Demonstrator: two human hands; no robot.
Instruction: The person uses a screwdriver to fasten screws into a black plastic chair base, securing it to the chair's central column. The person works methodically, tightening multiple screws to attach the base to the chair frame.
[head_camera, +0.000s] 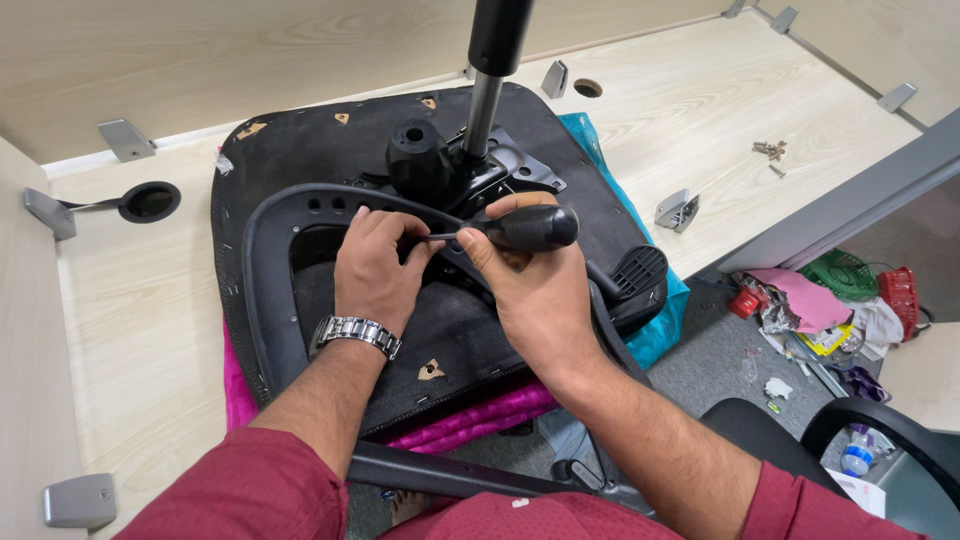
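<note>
Hiding the screwdriver's tip, the left hand (372, 262) curls on the curved black plastic armrest frame (268, 262) while the right hand (532, 290) closes round the black-handled screwdriver (520, 227), both over the upturned black fabric chair seat (300, 150) lying on the pale wooden bench (700, 110).

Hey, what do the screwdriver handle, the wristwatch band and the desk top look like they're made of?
Screwdriver handle: looks like black rubber or matte plastic, with a soft dull sheen; the right hand grips it. Wristwatch band on the left hand's wrist: metal, probably steel, judging by its shiny silver links. Desk top: pale wood-grain surface, likely laminate board, given its even printed-looking grain.
</note>
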